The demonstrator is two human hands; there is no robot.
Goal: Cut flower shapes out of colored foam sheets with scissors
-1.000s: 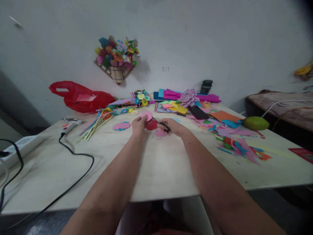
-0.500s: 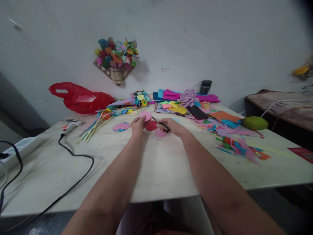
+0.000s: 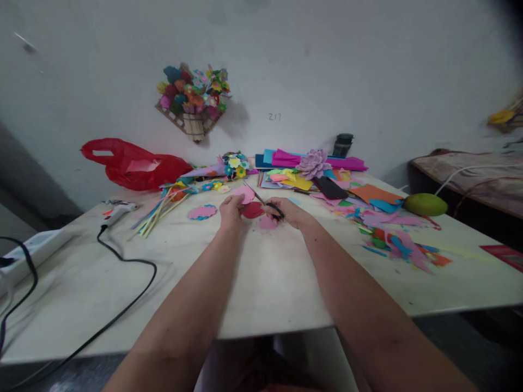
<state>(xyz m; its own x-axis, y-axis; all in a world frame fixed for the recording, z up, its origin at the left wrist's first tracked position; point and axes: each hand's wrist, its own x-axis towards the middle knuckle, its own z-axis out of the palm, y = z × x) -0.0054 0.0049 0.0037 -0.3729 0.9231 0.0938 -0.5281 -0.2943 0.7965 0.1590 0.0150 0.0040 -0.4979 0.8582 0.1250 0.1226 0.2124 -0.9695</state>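
Pink thin craft piece with a rounded edge (image 3: 242,192): head view, located above the middle of the white table (image 3: 269,294), toward its far side. The left hand (image 3: 231,210) grips this piece at its near left edge, with thumb and fingers closed on it. The right hand (image 3: 288,211) grips the scissors with black handles and slender metal blades (image 3: 277,209); its fingers are closed around the handles. The blades point up and to the left, against the right side of the pink piece. The exact opening between the blades cannot be determined.

A flat red rounded piece (image 3: 252,210) is positioned between the two hands. A second flat pink piece (image 3: 267,221) lies just beside the right hand, on its near left side. A pink disc with a blue scalloped border (image 3: 202,212) lies to the left of the left hand.

At the left of the table, a white glue gun (image 3: 118,212) connects to a black cable (image 3: 137,260). At the right, multicoloured cut scraps (image 3: 402,247) lie in a loose pile, near a green oval fruit (image 3: 425,204).
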